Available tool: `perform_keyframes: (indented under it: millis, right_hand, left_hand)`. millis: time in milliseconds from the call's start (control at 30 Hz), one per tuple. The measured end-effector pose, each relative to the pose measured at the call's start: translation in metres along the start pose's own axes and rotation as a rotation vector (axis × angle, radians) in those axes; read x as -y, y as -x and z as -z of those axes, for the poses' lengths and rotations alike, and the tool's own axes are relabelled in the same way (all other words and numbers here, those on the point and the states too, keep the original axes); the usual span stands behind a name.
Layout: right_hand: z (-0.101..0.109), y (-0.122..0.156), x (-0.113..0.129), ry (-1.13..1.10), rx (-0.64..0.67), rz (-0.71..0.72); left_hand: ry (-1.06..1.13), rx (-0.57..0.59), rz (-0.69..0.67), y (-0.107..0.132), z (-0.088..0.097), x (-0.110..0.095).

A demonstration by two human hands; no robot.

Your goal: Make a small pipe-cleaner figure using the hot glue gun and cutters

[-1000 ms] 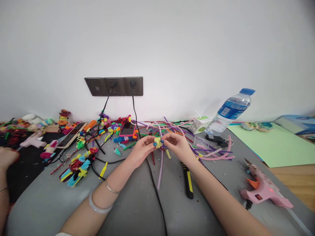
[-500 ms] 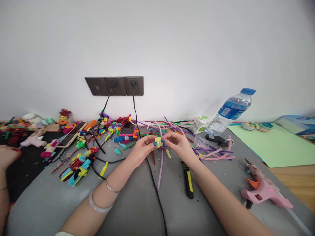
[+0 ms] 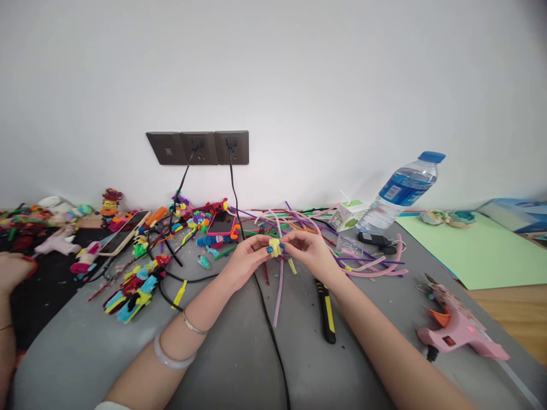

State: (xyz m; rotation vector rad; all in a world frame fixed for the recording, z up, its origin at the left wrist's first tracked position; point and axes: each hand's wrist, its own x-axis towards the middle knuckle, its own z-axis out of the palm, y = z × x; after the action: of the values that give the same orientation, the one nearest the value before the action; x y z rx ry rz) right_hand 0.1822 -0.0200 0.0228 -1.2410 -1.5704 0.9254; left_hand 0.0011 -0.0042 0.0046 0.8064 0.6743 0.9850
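Between my two hands is a small piece of folded yellow pipe cleaner point(image 3: 276, 246), raised a little over the grey table point(image 3: 239, 353). My left hand point(image 3: 247, 261) pinches its left side between thumb and finger. On the opposite side, the thumb and fingertips of my right hand point(image 3: 314, 256) are closed on it too. Behind and below the hands lie loose pipe cleaners point(image 3: 299, 219) in pink, purple, green and red. One pale purple strip point(image 3: 279, 296) runs toward me under the yellow piece. A black and yellow utility knife point(image 3: 327, 316) lies beside my right forearm.
A pink glue gun point(image 3: 459, 336) with a lit red light lies at the right. A water bottle point(image 3: 401, 191) leans by a drink carton point(image 3: 348, 215). Black cables point(image 3: 269, 324) cross the table. Pipe-cleaner figures point(image 3: 137, 290) lie left; another person's hand point(image 3: 15, 270) is at the far left.
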Motion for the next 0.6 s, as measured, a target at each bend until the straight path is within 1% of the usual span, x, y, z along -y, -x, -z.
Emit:
perform_keyframes:
  millis: [333, 600]
  right_hand:
    - [-0.0005, 0.0009, 0.0035, 0.006, 0.009, 0.013]
    - [0.0006, 0.0018, 0.0085, 0.057, 0.009, 0.044]
  left_hand:
    - [-0.009, -0.008, 0.018, 0.0003, -0.0008, -0.0011]
    - [-0.012, 0.002, 0.024, 0.0004, -0.0009, -0.0009]
